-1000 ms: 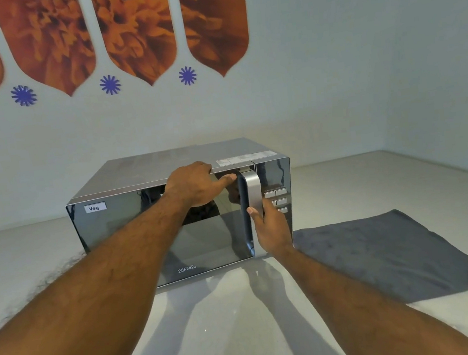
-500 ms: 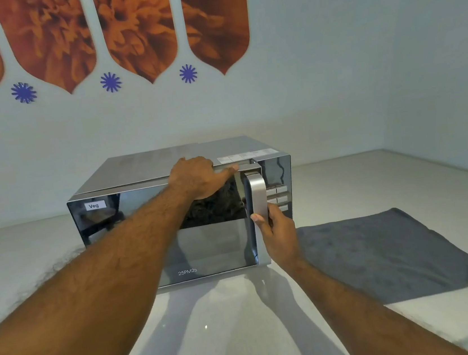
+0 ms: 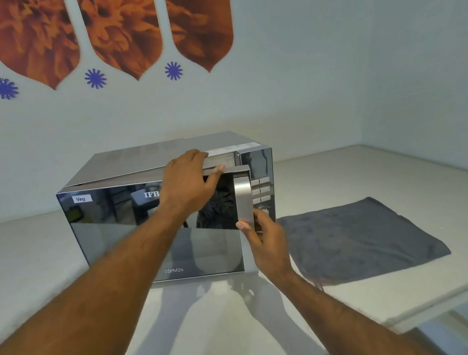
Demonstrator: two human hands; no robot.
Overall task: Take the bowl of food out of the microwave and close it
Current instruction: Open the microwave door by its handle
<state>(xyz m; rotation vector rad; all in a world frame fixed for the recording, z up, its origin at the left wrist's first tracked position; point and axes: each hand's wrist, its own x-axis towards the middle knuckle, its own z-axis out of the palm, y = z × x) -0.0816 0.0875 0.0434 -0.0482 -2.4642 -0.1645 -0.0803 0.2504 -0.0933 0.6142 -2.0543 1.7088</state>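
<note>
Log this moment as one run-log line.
step: opening door | right hand: gripping handle | left hand: bracing microwave top | door: ajar | bowl: unseen

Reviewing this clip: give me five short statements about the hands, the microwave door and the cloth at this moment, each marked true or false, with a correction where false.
1. The right hand grips the door handle. True.
2. The microwave door is fully shut. False: it stands slightly ajar, with a gap along its top edge.
3. The left hand rests at the door's top edge. True.
4. The grey cloth lies on top of the microwave. False: it lies flat on the counter, to the microwave's right.
5. The bowl is already on the cloth. False: no bowl is visible.
</note>
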